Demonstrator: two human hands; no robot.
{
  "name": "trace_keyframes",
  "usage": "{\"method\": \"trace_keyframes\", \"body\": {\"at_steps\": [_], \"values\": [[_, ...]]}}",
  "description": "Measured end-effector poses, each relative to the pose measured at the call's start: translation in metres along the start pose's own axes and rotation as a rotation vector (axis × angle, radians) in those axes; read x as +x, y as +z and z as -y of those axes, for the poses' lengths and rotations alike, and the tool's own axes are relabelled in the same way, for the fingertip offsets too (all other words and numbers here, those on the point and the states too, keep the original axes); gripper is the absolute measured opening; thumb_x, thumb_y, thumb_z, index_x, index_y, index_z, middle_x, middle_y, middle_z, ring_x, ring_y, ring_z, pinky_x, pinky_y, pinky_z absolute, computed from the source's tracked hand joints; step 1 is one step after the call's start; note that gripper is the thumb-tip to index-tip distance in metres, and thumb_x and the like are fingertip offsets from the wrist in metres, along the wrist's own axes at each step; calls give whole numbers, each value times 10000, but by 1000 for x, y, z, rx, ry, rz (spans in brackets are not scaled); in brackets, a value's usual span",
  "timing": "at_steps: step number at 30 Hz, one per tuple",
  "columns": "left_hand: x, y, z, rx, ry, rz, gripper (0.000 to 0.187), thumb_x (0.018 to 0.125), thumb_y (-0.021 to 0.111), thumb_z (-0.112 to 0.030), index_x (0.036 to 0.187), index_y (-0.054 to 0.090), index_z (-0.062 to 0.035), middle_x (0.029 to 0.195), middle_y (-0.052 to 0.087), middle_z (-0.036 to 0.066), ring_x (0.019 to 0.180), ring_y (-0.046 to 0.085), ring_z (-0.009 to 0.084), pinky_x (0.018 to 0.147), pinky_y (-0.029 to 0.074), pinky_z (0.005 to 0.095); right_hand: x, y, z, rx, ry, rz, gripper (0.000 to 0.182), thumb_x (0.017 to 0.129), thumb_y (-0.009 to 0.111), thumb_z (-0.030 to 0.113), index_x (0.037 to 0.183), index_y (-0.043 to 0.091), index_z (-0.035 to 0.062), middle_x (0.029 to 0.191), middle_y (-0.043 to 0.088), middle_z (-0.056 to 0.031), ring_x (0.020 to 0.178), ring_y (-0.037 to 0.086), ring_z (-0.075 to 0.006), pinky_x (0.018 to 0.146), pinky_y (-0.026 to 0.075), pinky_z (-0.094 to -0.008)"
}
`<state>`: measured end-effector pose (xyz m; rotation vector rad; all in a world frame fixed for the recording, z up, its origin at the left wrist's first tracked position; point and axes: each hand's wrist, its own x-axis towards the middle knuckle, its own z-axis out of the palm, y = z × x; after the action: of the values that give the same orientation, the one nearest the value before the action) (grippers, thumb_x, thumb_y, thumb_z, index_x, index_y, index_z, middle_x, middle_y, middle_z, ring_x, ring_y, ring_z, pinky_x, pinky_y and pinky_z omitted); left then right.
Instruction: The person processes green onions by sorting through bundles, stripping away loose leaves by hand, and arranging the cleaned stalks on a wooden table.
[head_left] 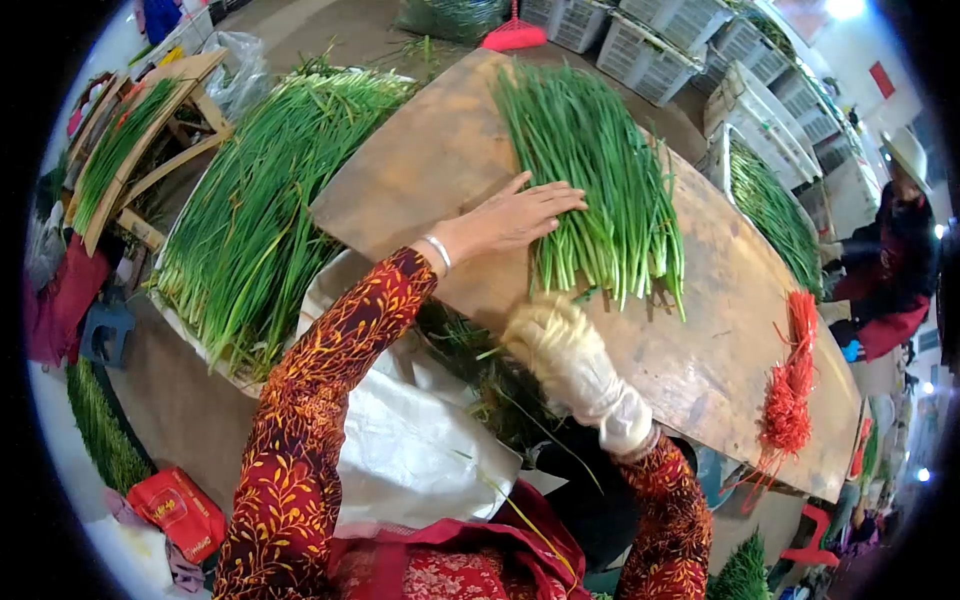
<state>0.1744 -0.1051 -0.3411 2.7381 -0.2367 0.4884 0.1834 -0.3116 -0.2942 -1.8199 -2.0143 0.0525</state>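
Note:
A thick layer of long green stalks (600, 180) lies on the wooden board (720, 340), pale ends toward me. My left hand (515, 215), bare with a silver bangle at the wrist, rests on the left side of these stalks, fingers stretched out. My right hand (560, 350), in a pale glove, is over the board's near edge, just below the pale ends. Its fingers look curled and blurred, and I cannot make out whether anything is in them. Loose leaves (490, 390) hang below that edge beside the glove.
A large heap of green stalks (260, 200) stands left of the board. Red ties (788, 390) lie on the board's right part. White crates (650, 60) are stacked behind. Another person (885, 250) is at the far right. A red bag (178, 513) sits at the lower left.

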Motion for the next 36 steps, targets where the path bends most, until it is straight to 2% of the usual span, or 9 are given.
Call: {"method": "trace_keyframes", "body": {"at_steps": [1,3,6,9,12,15,24,29,36], "values": [[0,-1,0,-45,-32,25,401,920,371,-191,1317,322,-175,1385,305,11,1296,253,177,1056,155,494,-7,-9,16,295,295,107,88,807,564,155,853,574,81,825,615,-41,798,598,-198,717,466,-323],[0,4,2,-88,-56,19,389,933,353,-212,1319,329,-176,1401,285,12,1304,242,176,1064,127,486,-33,-33,47,1626,733,354,198,866,543,191,896,544,-4,682,602,-81,567,575,-148,548,466,-258],[0,-2,-3,-136,-77,5,374,926,373,-205,1298,356,-165,1395,298,17,1293,270,180,1062,136,483,-51,-57,69,1655,326,1366,350,857,543,329,1019,558,19,822,620,-91,678,608,-170,608,481,-255],[5,-12,-11,-142,-88,-74,369,899,417,-182,1266,388,-158,1382,320,16,1275,304,190,1057,147,490,-61,-80,61,657,455,744,299,833,587,280,1050,582,73,894,622,-96,827,595,-258,768,465,-321],[23,-11,-26,-123,-59,-150,391,874,450,-171,1261,389,-164,1369,335,24,1263,319,196,1049,148,517,-39,-84,19,283,777,-95,244,775,640,202,972,603,64,745,604,-91,668,583,-236,644,470,-305],[32,-1,-33,19,49,-108,385,880,455,-214,1257,386,-170,1349,355,16,1244,341,180,1044,163,515,-13,-57,-37,-217,734,-108,274,745,660,268,909,591,59,677,584,-97,599,574,-238,559,454,-335],[27,10,-19,33,35,-51,321,916,411,-252,1219,438,-148,1292,435,15,1229,369,166,1051,175,461,-17,-32,-57,-245,586,-181,154,811,572,226,741,581,89,617,582,-128,560,586,-296,493,454,-375],[38,-2,-24,-12,-5,-61,260,908,432,-224,1147,489,-137,1183,521,25,1138,462,179,1043,199,459,-29,-74,-69,-1,613,-440,77,782,627,166,795,597,96,571,571,-38,456,533,-165,407,425,-258],[85,-1,-42,-78,-13,-182,295,881,461,-145,1173,435,-111,1169,508,79,1083,493,227,1035,220,464,13,-65,-155,-375,571,-370,328,705,682,306,944,625,89,859,603,-140,755,599,-287,660,471,-377]]}}
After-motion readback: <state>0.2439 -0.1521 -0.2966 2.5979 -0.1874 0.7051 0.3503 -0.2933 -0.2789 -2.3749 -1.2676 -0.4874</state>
